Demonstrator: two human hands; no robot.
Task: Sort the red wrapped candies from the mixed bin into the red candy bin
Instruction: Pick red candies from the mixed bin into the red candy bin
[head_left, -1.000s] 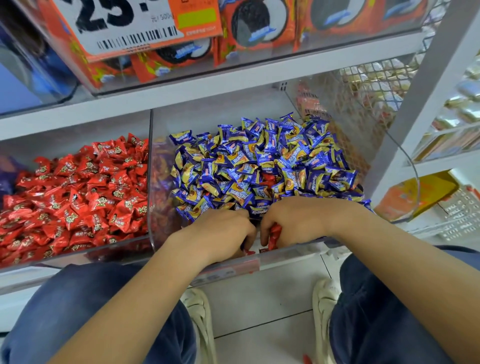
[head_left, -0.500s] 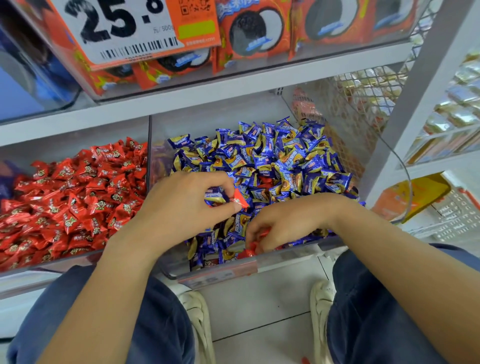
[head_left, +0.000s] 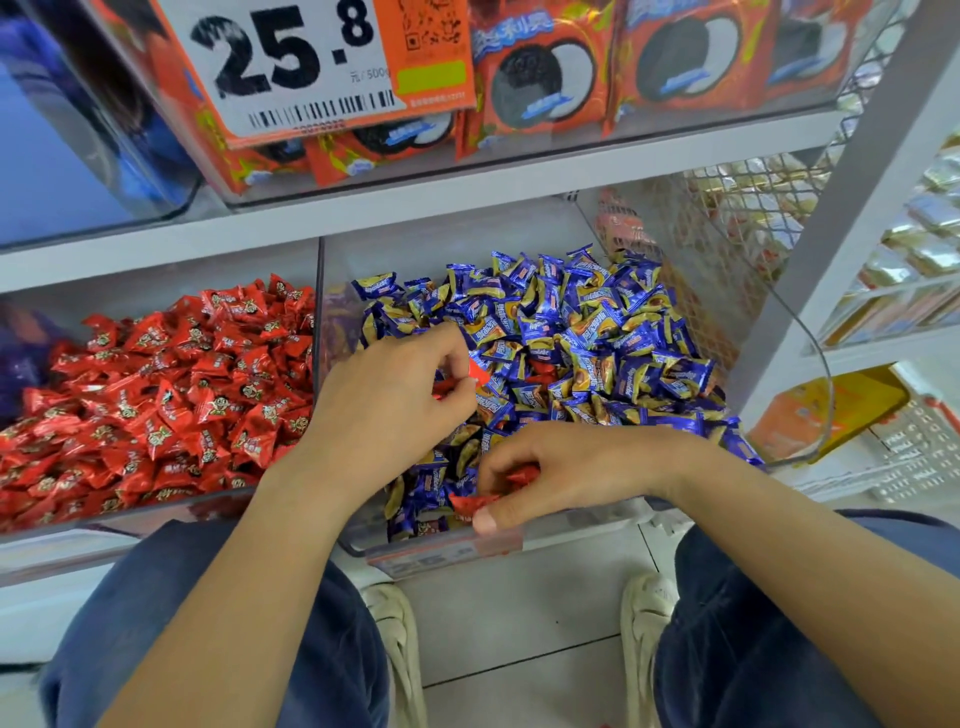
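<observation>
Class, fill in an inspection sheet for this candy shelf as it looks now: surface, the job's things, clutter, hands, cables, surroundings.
Surface: white shelf carrying two clear bins.
Job's things: mixed bin, mostly blue candies, a few red ones among them; red bin heaped with red candies.
Clutter: nothing seen.
Hands: left hand pinches a red candy over the mixed bin; right hand grips red candies at its front edge.
Cables: nothing seen.
Surroundings: price tag and cookie packs above; wire mesh on the right; tiled floor.
</observation>
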